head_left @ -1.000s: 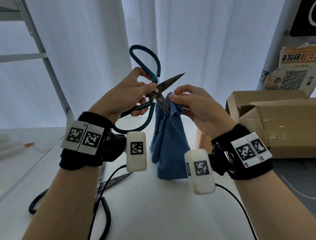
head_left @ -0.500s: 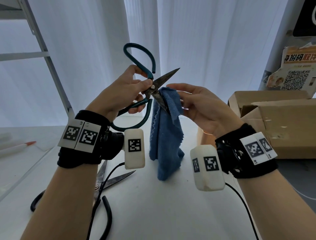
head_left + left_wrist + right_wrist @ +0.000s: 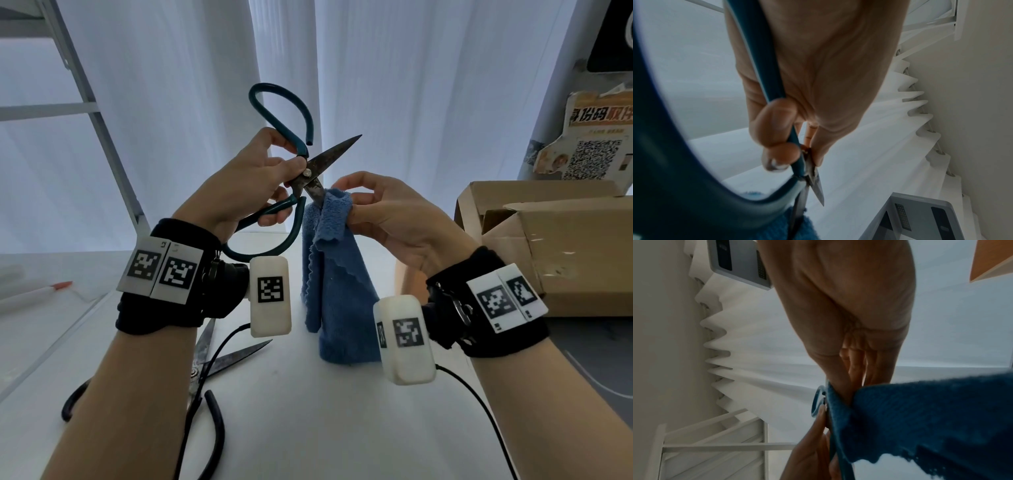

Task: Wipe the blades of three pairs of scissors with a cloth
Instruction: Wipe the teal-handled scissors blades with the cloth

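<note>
My left hand point(image 3: 260, 178) grips a pair of teal-handled scissors point(image 3: 301, 150) near the pivot, held up with the blades spread apart. One blade points up and right; the lower blade goes down into a blue cloth point(image 3: 335, 274). My right hand point(image 3: 373, 205) pinches the top of that cloth around the lower blade, and the rest of the cloth hangs down to the white table point(image 3: 308, 428). The left wrist view shows fingers point(image 3: 777, 129) curled on the teal handle point(image 3: 774, 91). In the right wrist view the cloth point(image 3: 920, 418) is bunched under my fingers.
A black-handled pair of scissors point(image 3: 212, 363) lies open on the table under my left forearm. Cardboard boxes point(image 3: 555, 246) stand at the right. A white pen with a red tip point(image 3: 41, 291) lies at the left. White curtains hang behind.
My right hand with the cloth has slid back up the lower blade toward the pivot. The scissors stay open in my left hand, raised slightly.
</note>
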`<control>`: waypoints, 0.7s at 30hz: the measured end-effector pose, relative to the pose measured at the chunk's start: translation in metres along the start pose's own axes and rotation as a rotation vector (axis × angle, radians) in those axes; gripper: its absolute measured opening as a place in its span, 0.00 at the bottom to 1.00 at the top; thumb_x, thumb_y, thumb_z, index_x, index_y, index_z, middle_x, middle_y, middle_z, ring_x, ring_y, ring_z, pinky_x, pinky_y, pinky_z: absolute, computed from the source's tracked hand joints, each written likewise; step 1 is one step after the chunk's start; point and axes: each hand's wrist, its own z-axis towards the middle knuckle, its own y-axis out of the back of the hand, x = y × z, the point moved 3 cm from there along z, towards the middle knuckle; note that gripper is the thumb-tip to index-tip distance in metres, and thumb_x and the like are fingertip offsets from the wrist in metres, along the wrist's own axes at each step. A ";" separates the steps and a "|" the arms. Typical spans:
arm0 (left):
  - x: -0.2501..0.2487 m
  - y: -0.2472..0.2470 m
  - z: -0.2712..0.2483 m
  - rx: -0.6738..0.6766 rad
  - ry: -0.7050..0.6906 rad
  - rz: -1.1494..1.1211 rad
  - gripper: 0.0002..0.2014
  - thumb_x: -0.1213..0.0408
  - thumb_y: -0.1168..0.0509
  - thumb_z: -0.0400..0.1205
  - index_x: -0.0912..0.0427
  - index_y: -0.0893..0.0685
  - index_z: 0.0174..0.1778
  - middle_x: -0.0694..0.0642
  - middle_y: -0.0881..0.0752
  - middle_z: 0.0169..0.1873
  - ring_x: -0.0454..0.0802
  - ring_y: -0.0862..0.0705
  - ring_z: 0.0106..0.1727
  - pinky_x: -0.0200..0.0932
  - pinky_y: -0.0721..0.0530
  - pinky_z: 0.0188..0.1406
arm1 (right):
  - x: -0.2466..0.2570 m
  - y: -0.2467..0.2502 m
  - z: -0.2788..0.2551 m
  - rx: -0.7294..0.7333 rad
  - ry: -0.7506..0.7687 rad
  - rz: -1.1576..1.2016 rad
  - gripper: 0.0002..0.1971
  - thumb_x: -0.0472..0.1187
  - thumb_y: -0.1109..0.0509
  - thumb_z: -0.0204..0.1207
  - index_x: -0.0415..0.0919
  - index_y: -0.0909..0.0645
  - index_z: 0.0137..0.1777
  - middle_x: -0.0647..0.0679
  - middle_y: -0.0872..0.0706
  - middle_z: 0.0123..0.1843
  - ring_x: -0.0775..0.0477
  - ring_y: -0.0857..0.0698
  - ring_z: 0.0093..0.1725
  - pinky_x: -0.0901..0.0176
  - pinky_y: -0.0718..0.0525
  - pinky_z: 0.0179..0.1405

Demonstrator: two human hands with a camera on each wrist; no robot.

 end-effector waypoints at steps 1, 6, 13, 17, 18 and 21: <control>0.000 0.000 0.000 -0.002 0.001 0.002 0.13 0.61 0.38 0.90 0.59 0.28 0.69 0.57 0.16 0.43 0.51 0.24 0.25 0.38 0.32 0.14 | 0.001 0.001 0.000 0.017 -0.001 -0.006 0.15 0.19 0.32 0.76 0.36 0.20 0.58 0.26 0.14 0.58 0.40 0.12 0.50 0.58 0.10 0.48; 0.002 -0.001 0.001 -0.010 0.004 0.007 0.13 0.61 0.38 0.90 0.59 0.28 0.68 0.58 0.16 0.43 0.50 0.24 0.25 0.38 0.31 0.14 | -0.001 0.003 0.001 0.010 -0.009 -0.044 0.17 0.19 0.31 0.75 0.36 0.20 0.59 0.35 0.12 0.48 0.44 0.12 0.45 0.59 0.11 0.46; 0.002 -0.003 0.002 -0.005 0.007 0.010 0.12 0.61 0.38 0.90 0.58 0.27 0.68 0.58 0.16 0.44 0.50 0.23 0.25 0.38 0.30 0.15 | -0.001 0.001 0.003 -0.024 0.009 -0.096 0.13 0.23 0.29 0.76 0.39 0.19 0.54 0.39 0.15 0.42 0.45 0.13 0.46 0.56 0.11 0.52; 0.003 0.000 0.002 -0.009 0.012 -0.002 0.12 0.61 0.38 0.90 0.58 0.27 0.68 0.58 0.17 0.45 0.50 0.24 0.25 0.38 0.31 0.15 | 0.003 0.006 -0.001 -0.038 -0.001 -0.106 0.17 0.18 0.34 0.76 0.40 0.17 0.56 0.37 0.13 0.46 0.45 0.12 0.45 0.59 0.11 0.47; 0.002 0.000 0.002 -0.009 0.010 -0.002 0.13 0.60 0.38 0.90 0.58 0.28 0.68 0.59 0.17 0.45 0.50 0.24 0.26 0.39 0.30 0.15 | 0.003 0.008 -0.001 -0.073 0.004 -0.095 0.18 0.18 0.35 0.77 0.40 0.17 0.56 0.35 0.12 0.48 0.45 0.12 0.46 0.59 0.10 0.48; 0.003 0.001 0.001 0.004 0.009 0.014 0.13 0.60 0.38 0.90 0.58 0.28 0.68 0.59 0.16 0.45 0.50 0.24 0.25 0.39 0.30 0.15 | 0.000 0.016 0.003 -0.211 0.029 0.034 0.16 0.19 0.36 0.79 0.39 0.17 0.57 0.36 0.11 0.51 0.47 0.12 0.44 0.61 0.10 0.45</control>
